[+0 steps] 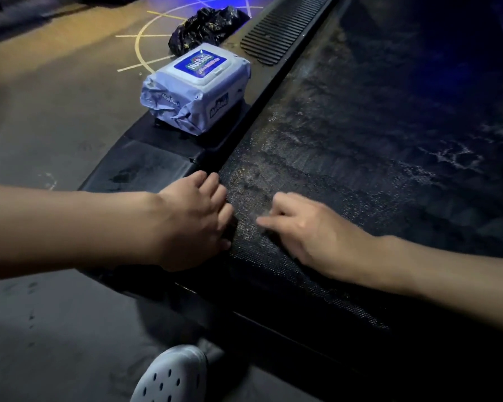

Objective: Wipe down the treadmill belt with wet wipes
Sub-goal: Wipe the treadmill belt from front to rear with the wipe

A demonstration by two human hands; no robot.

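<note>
The dark treadmill belt (346, 134) fills the right side and shows pale damp streaks. A white and blue pack of wet wipes (196, 88) with its lid closed sits on the left side rail (145, 166). My left hand (192, 221) is at the belt's left edge, fingers curled down into the gap between rail and belt, gripping that edge. My right hand (299, 227) rests on the belt just to the right, fingers loosely bent and blurred, index finger pointing left. No wipe shows in either hand.
A crumpled black plastic bag (204, 27) lies on the floor beyond the pack. A ribbed black foot strip (282, 27) runs along the rail farther up. My foot in a white perforated clog (172, 375) stands on the floor by the treadmill's near end.
</note>
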